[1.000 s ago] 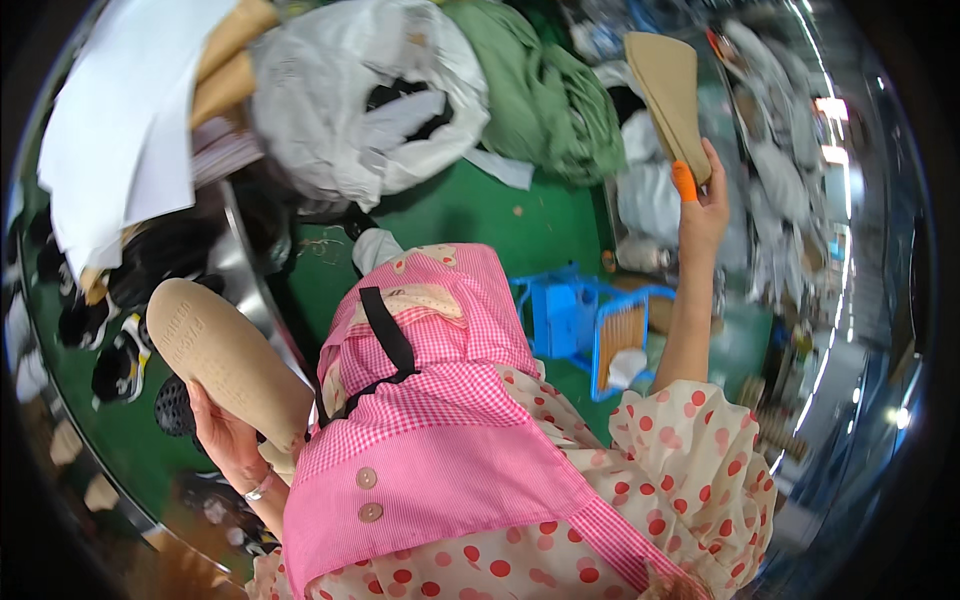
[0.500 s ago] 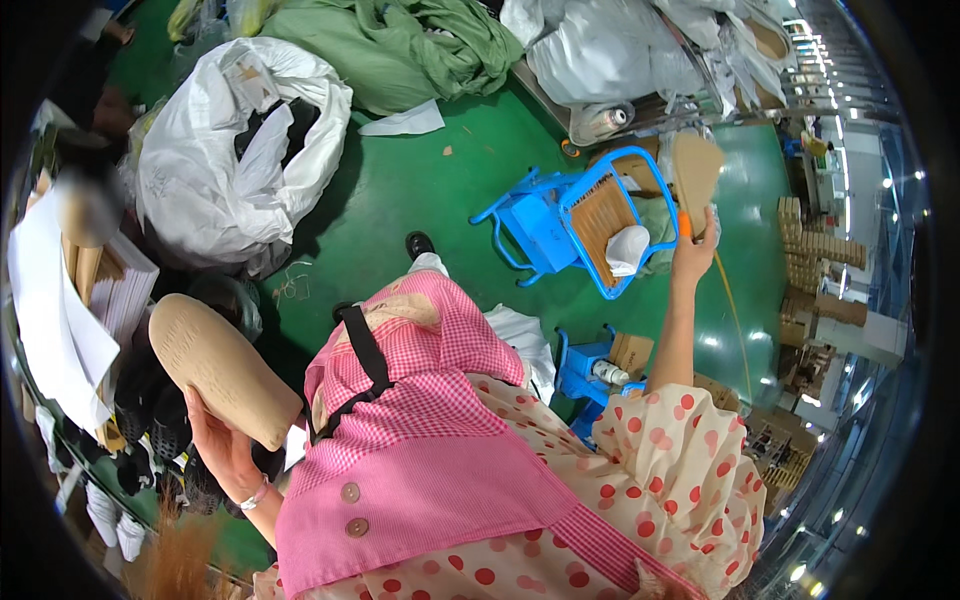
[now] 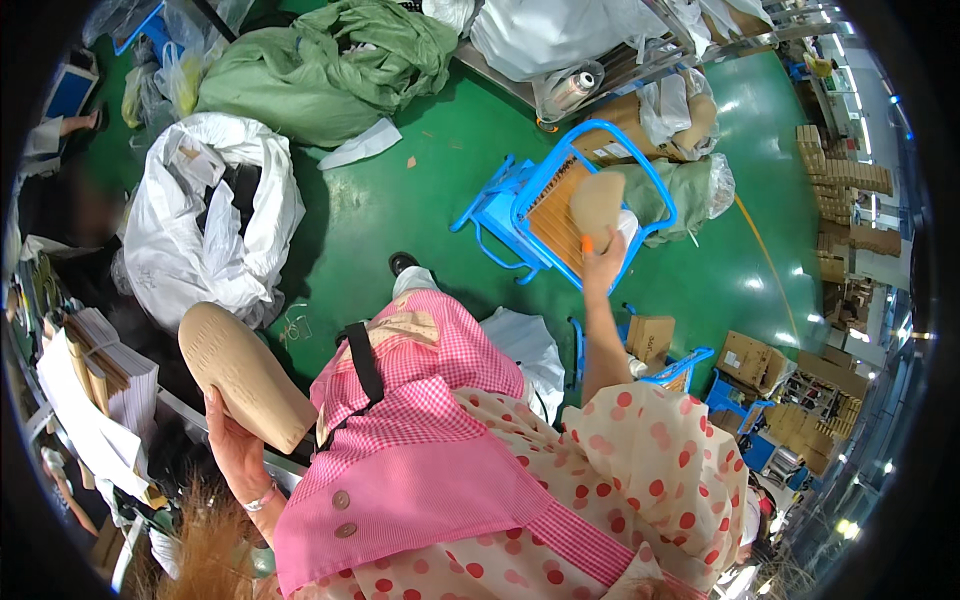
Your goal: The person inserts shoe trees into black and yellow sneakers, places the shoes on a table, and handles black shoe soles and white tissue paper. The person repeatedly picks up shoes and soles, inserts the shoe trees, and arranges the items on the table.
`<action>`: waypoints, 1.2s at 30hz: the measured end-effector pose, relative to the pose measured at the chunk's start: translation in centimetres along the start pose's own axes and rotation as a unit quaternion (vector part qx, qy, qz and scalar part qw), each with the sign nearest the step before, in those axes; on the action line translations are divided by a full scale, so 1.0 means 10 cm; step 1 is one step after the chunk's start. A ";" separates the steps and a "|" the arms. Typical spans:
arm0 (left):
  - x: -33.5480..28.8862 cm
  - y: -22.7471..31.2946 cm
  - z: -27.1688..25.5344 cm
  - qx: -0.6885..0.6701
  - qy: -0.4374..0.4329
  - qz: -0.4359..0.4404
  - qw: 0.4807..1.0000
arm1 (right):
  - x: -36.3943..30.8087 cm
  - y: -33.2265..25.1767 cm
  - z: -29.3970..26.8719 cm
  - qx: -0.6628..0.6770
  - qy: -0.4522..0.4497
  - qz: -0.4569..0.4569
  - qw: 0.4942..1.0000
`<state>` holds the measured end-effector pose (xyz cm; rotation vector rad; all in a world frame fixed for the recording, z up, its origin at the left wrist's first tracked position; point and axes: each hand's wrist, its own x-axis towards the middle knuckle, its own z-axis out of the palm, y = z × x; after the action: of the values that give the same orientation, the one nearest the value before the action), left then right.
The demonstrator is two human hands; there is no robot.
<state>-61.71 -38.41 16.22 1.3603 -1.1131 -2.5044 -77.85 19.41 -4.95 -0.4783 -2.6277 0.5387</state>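
My left hand [image 3: 236,447] is closed round the lower side of a tan shoe last [image 3: 243,375], long and rounded with pressed-in marks. The last is tilted, its narrower end close to my pink apron. Stretched out to the right, my right hand [image 3: 603,263] grips the narrow end of a flat tan insole-shaped piece [image 3: 598,205]. Something small and orange shows at those fingers; I cannot tell what it is. Beyond the piece stands a blue-framed chair [image 3: 550,215] with a slatted brown seat. A white item [image 3: 628,226] on it is partly hidden by my right hand.
An open white sack [image 3: 160,235] stands at the left, with a green sack [image 3: 330,70] behind it. Paper stacks [image 3: 90,385] lie at the left edge. A metal rack [image 3: 500,72] holds white bags at the back. Cardboard boxes [image 3: 745,360] and blue stools are at the right.
My right hand has swung inward with the tan piece, which now overlaps the chair seat. The view has shifted, and the last in my left hand sits slightly further right and lower.
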 end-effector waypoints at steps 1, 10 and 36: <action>0.01 -0.02 0.06 0.009 -0.004 0.004 1.000 | -0.10 -0.08 0.06 0.034 -0.030 0.015 0.999; -0.02 -0.08 0.62 0.050 -0.011 0.017 0.999 | -0.39 0.30 0.82 0.034 -0.088 0.061 0.994; -1.48 -0.43 -1.37 -0.290 0.178 0.270 0.901 | -2.22 -6.12 0.69 0.338 -0.544 -0.535 0.551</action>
<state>-41.40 -37.14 19.14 1.0755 -0.5011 -1.8589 -76.94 -44.58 8.73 2.1812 -2.4594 1.5218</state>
